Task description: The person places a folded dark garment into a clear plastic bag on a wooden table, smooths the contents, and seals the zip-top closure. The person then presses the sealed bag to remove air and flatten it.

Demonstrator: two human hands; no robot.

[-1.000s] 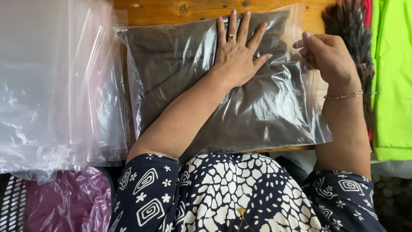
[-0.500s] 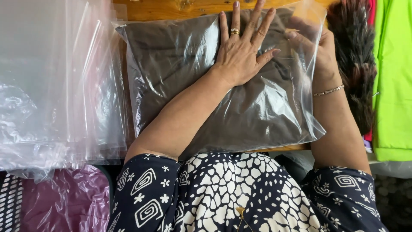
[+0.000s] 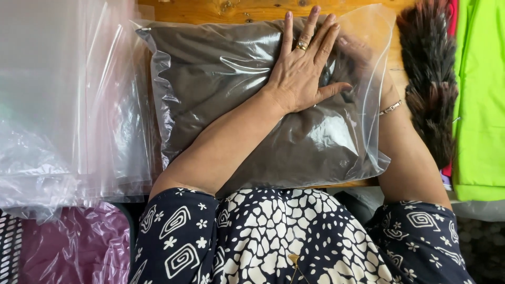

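Garment (image 3: 210, 100), dark brown and folded, lies fully inside the clear plastic bag (image 3: 363, 152) on the wooden table (image 3: 252, 9). Left hand (image 3: 302, 71) presses flat, fingers spread, gripping nothing. Right hand (image 3: 357, 58) reaches inside the bag's unsealed mouth; its grip cannot be told.

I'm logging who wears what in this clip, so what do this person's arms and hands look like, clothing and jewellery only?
Both arms are bare below short dark navy sleeves printed with white spirals and small flowers. The left hand wears a gold ring on one finger. A thin metal bracelet circles the right wrist.
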